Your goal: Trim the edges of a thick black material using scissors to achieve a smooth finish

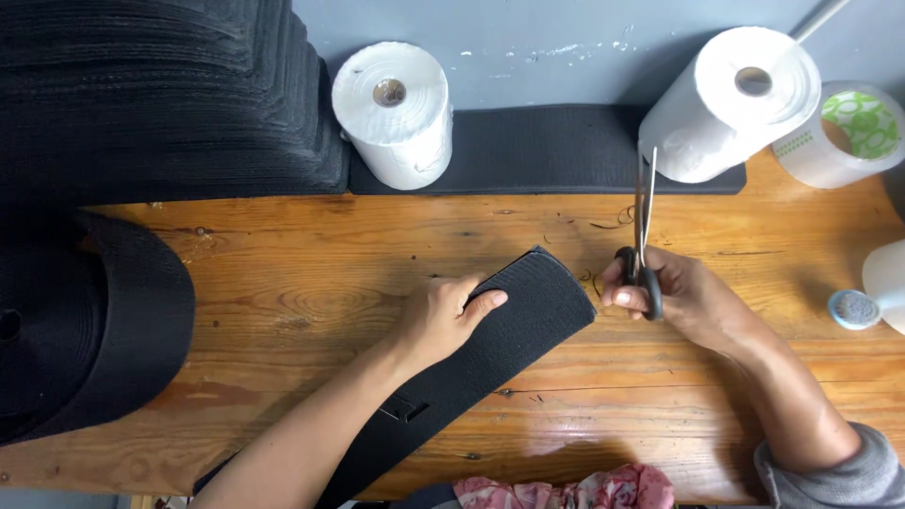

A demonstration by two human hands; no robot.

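On the worktop, from left to right:

Far left: a tall stack of black webbing fills the far corner, and a big coil of the same black band lies nearer, on the left edge.

Worktop: the worktop is varnished orange wood, marked with small scratches.

Left roll: a white paper roll stands at the far edge, just beside the stack.

Black strip: a wide black elastic strip runs slantwise from the near edge up to the middle, its cut end pointing far and right.

Left hand: the left hand rests flat on the strip near its end, fingers pressed together, thumb stretched along the fabric.

Far mat: a flat black band lies along the wall between the two rolls.

Right hand: the right hand is closed around the black handles of a pair of scissors, just beside the strip's end and not touching it.

Scissors: blades point away toward the wall, nearly together.

Right roll: a second white paper roll lies tilted at the far edge.

Far right: a tape roll with green print, and a white bottle at the right edge.
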